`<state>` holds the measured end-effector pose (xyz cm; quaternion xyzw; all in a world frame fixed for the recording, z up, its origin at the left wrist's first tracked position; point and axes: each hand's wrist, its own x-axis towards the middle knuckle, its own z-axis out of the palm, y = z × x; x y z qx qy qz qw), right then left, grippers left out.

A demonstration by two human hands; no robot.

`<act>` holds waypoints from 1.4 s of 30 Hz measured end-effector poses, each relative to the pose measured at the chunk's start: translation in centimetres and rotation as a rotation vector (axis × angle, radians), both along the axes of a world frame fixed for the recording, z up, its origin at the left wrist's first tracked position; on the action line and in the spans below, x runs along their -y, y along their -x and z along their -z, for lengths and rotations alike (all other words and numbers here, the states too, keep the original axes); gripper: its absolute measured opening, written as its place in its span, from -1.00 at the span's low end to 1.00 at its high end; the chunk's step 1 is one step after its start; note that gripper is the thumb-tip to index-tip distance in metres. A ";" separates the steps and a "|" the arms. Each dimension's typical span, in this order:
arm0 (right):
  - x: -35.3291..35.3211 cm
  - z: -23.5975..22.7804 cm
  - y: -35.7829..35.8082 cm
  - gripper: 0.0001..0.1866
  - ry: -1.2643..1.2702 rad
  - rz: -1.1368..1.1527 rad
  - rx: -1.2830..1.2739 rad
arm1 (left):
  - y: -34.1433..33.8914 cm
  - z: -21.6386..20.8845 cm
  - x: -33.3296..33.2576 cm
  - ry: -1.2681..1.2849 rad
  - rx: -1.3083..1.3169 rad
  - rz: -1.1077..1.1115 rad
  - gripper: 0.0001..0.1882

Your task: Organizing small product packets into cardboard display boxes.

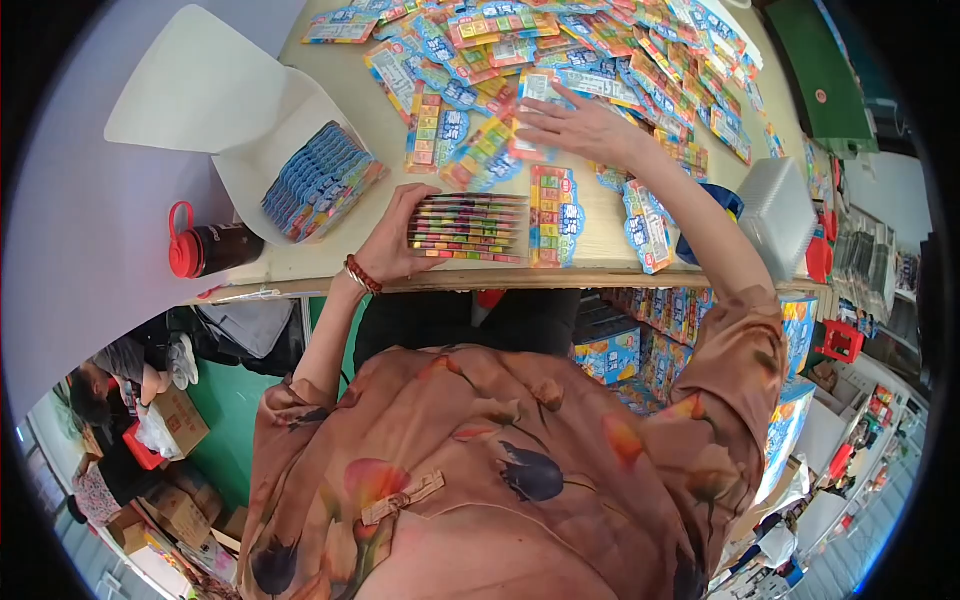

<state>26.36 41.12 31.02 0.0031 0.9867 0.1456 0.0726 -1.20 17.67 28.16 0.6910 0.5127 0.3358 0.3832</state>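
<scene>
My left hand (395, 238) is wrapped round the left end of a stack of flat colourful packs (468, 228), standing on edge at the table's front. My right hand (585, 128) reaches over the loose packs, fingers spread, on or just above a pack with a pale printed back (537, 112). Between the two hands lies a motion-blurred pack (486, 153). Just right of the stack a single pack (556, 217) lies flat, and another pack (647, 228) rests farther right, below my right forearm.
A large heap of packs (610, 50) covers the far side of the table (400, 275). At the left, a white open-lidded box (245, 180) holds a row of packs, beside a dark bottle with a red lid (215, 245). Clear plastic trays (775, 205) stand at the right.
</scene>
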 end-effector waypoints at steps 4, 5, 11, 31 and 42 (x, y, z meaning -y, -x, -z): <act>0.6 -2.0 2.2 -0.79 0.068 0.015 -0.216 | 0.0 0.1 0.2 0.038 0.008 -0.008 -0.08; 1.9 -3.0 3.0 -0.79 0.069 0.013 -0.214 | 0.0 0.1 0.2 0.006 -0.005 -0.006 -0.03; 11.4 -1.5 7.7 -0.81 0.782 0.547 -0.260 | -1.0 -0.8 0.4 -0.015 0.099 -0.060 0.23; 18.9 -1.2 -5.6 -0.82 0.576 1.390 -1.071 | 0.2 -0.8 0.2 -0.021 -0.053 0.052 -0.01; 10.0 -1.4 2.4 -0.88 0.558 0.902 -1.324 | 0.3 -0.8 0.8 -0.076 -0.095 0.060 -0.07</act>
